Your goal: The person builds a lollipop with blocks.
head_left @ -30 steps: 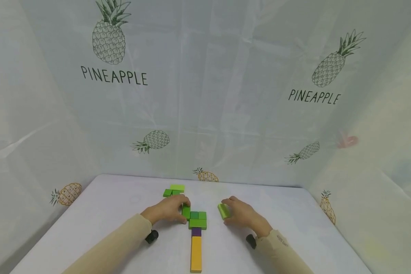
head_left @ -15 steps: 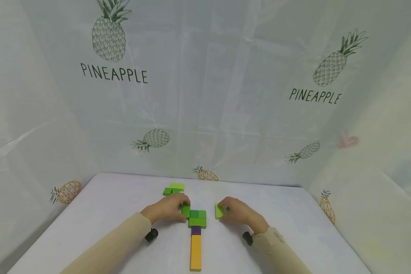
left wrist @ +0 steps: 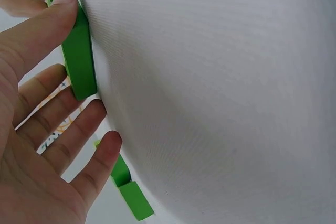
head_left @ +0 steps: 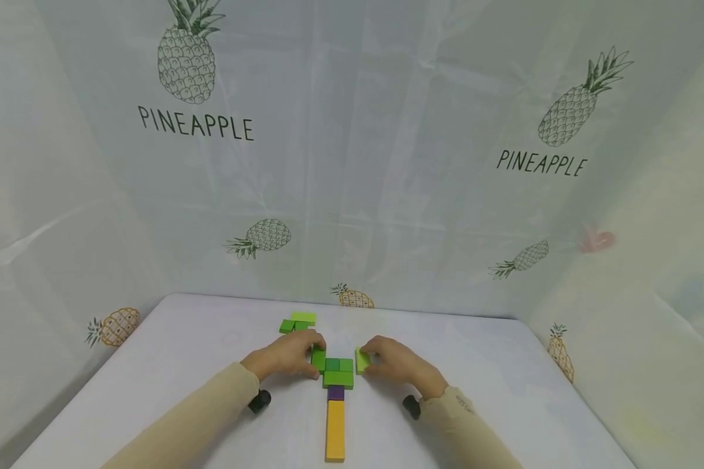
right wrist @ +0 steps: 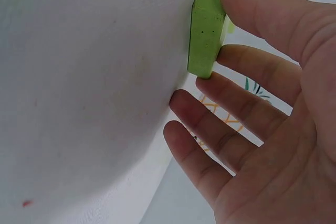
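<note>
My left hand (head_left: 287,355) pinches a green block (head_left: 319,358) between thumb and fingers, at the left end of a small block arrangement. My right hand (head_left: 400,365) holds a light green block (head_left: 360,361) just right of that arrangement, thumb on the near end in the right wrist view. Between the hands lie a small teal-green block (head_left: 332,365) and a small green one (head_left: 345,365), behind a wider green block (head_left: 337,380). A purple block (head_left: 336,393) and a long yellow block (head_left: 335,430) run in line toward me.
Beyond my left hand lie a light green block (head_left: 304,318) and two green ones, one of them a green block (head_left: 287,326). A white table (head_left: 211,326) carries everything. Pineapple-printed cloth (head_left: 375,195) hangs behind it and at both sides.
My right hand has moved left with the light green block, bringing it close to the arrangement, and the block has turned straighter. My left hand stays on its green block.
</note>
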Available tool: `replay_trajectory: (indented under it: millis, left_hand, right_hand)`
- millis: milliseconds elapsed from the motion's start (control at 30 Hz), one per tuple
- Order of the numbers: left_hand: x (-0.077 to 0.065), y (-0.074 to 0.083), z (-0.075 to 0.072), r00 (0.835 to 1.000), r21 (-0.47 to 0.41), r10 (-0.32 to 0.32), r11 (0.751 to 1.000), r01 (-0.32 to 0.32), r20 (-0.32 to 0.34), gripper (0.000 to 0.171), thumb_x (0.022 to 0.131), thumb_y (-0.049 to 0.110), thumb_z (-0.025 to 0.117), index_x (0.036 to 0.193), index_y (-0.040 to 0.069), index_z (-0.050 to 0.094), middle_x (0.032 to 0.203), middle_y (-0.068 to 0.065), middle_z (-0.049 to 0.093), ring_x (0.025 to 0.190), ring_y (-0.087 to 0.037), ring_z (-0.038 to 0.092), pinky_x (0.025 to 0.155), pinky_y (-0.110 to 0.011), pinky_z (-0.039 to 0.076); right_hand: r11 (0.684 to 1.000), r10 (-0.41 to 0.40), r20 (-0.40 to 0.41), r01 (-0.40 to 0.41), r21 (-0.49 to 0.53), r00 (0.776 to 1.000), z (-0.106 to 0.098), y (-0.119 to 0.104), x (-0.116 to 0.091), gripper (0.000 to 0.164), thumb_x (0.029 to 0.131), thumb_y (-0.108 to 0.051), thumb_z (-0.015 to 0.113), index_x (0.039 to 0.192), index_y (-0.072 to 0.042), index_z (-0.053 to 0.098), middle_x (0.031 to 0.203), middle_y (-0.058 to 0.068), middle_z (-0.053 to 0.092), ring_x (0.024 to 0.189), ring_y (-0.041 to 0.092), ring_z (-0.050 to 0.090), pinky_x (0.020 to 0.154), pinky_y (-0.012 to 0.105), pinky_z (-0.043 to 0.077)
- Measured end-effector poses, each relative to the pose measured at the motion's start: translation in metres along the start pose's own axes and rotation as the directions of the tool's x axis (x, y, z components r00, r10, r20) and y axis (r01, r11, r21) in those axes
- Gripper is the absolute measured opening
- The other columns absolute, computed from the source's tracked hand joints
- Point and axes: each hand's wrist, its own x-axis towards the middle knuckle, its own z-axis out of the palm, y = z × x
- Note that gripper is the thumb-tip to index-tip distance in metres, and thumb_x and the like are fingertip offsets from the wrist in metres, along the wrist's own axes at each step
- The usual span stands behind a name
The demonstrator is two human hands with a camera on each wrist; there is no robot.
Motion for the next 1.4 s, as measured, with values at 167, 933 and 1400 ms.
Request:
replay_trajectory:
  millis: [167,933,1400]
  left_hand:
    - [0.0002,0.0002,0.0013,1.000,0.005,0.002,1.000,-0.002,0.002,0.050,0.069,0.033,0.086,0.112,0.018,0.064,0.112,0.004,0.061,0.098,-0.017,0.057,0.092,-0.039,0.047]
    - [-0.0007,0.0001,0.0026,1.000,0.018,0.004,1.000,-0.004,-0.011,0.049,0.070,0.033,0.085,0.111,0.018,0.064,0.111,0.004,0.061,0.097,-0.017,0.056,0.091,-0.039,0.047]
    - [-0.0029,0.0006,0.0017,1.000,0.011,0.006,1.000,-0.006,-0.014,0.049,0.072,0.033,0.084,0.113,0.017,0.064,0.114,0.002,0.061,0.102,-0.019,0.056,0.095,-0.041,0.045]
  right_hand:
    - [1.000,-0.013,0.000,0.013,0.003,1.000,0.0020,-0.0013,0.0022,0.039,0.084,-0.025,0.072,0.119,-0.010,0.066,0.116,-0.001,0.063,0.108,0.017,0.056,0.097,0.038,0.046]
    - [1.000,-0.018,-0.012,0.018,-0.008,1.000,0.0065,-0.0025,0.0071,0.040,0.084,-0.025,0.073,0.120,-0.010,0.066,0.117,-0.002,0.064,0.107,0.015,0.056,0.097,0.036,0.046]
    - [1.000,-0.004,-0.009,0.004,0.025,1.000,0.0048,-0.0044,0.0062,0.041,0.082,-0.024,0.074,0.120,-0.009,0.065,0.116,0.000,0.064,0.105,0.016,0.057,0.095,0.037,0.047]
